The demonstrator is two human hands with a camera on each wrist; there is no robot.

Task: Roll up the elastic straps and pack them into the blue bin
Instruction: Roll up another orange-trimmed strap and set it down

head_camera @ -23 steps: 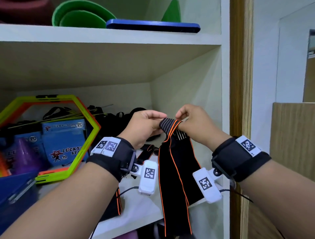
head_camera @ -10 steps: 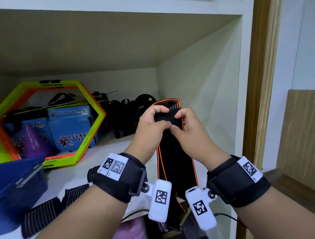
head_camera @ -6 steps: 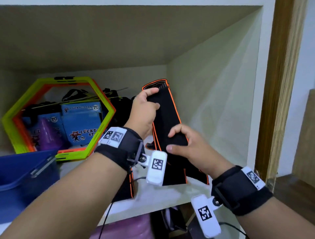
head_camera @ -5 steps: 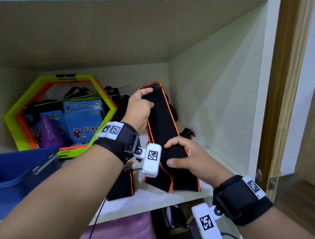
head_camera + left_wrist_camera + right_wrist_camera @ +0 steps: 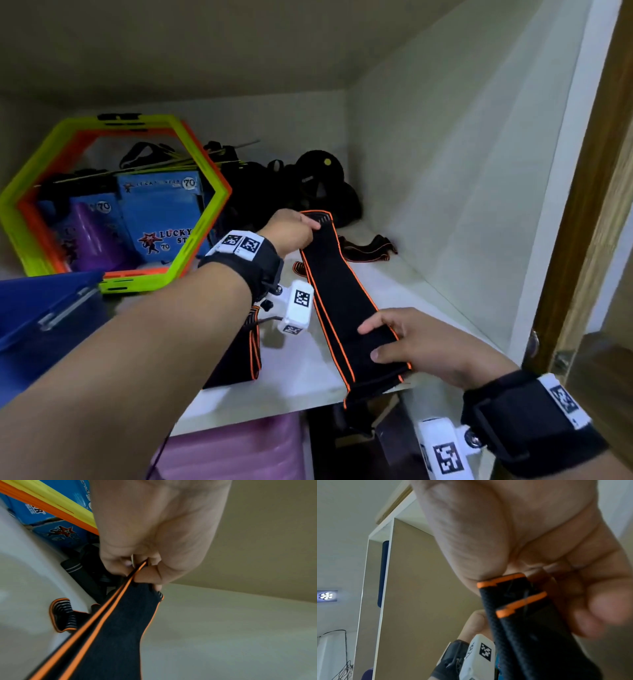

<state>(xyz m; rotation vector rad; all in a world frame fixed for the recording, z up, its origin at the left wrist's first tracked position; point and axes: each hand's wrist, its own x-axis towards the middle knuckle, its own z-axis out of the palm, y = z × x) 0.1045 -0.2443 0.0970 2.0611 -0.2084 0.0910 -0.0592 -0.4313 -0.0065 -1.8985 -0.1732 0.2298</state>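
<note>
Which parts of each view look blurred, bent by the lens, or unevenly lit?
Head view: mostly sharp; shelf wall lines bow from the wide lens, and the compartment's ceiling is dim. Left wrist view: the strap smears toward the bottom edge; the left hand looms large. Right wrist view: right hand's fingers are soft with blur; a ceiling lamp glares white.
</note>
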